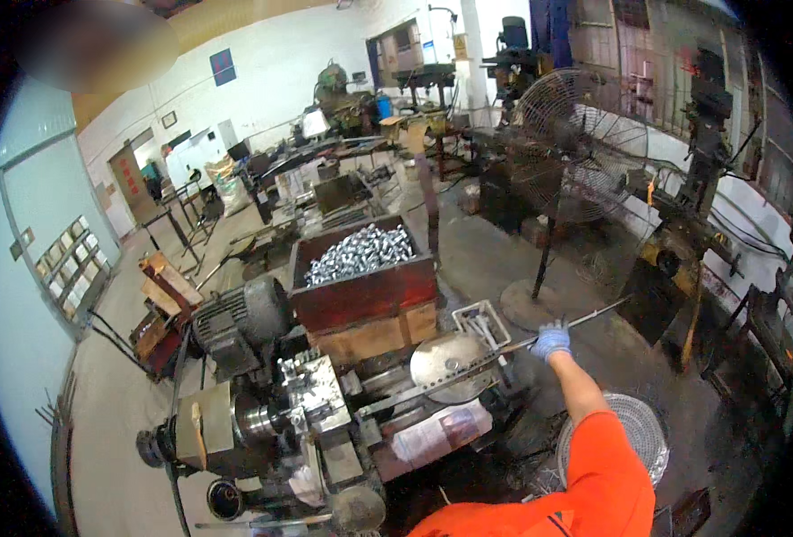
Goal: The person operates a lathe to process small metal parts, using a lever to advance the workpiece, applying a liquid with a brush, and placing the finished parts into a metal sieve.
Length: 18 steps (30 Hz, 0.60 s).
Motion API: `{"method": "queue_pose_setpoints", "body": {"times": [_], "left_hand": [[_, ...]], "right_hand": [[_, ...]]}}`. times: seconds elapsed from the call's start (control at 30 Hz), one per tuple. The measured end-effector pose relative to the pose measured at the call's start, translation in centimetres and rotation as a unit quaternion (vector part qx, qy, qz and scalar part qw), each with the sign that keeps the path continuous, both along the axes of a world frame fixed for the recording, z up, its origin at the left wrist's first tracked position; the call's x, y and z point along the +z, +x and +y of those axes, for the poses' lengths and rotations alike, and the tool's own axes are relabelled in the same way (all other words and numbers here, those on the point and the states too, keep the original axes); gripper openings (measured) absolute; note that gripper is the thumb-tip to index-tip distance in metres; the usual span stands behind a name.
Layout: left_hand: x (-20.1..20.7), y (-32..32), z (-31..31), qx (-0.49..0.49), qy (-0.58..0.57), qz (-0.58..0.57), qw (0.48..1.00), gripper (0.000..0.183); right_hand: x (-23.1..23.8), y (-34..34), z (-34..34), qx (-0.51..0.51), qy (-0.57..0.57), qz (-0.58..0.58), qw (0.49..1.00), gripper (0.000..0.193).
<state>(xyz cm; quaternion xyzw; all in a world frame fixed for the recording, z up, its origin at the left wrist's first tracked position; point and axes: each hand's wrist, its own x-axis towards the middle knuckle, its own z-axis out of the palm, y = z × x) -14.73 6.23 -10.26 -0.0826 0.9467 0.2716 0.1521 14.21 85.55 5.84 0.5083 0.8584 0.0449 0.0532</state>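
I see the blue-gloved right hand [553,341] with its fingers closed around a long metal rod [597,313], which slants out past the right end of a greasy machine [320,394]. I cannot tell how the left hand is set. Beyond the machine's rear edge, a red bin [365,306] holds a heap of shiny metal pieces [360,255].

Head-mounted fisheye, left of pair. Looks down and forward over workshop. Machine [320,394] close below, seven o'clock; gloved right hand [553,342] at arm's length, four. Fan [564,148] farther, two; white wall [275,58] far back, eleven.
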Motion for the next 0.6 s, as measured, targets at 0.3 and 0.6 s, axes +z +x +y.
{"method": "queue_pose_setpoints", "body": {"times": [0.3, 0.6], "left_hand": [[7.5, 4.2, -3.5, 0.173, 0.279, 0.083, 0.941, 0.034], [8.4, 3.3, -7.1, 0.187, 0.445, 0.145, 0.864, 0.033]], "right_hand": [[0.1, 1.2, 1.1, 0.035, -0.027, -0.016, 0.999, 0.06], [-0.5, 2.7, -0.5, 0.025, -0.01, 0.043, 0.999, 0.05]]}}
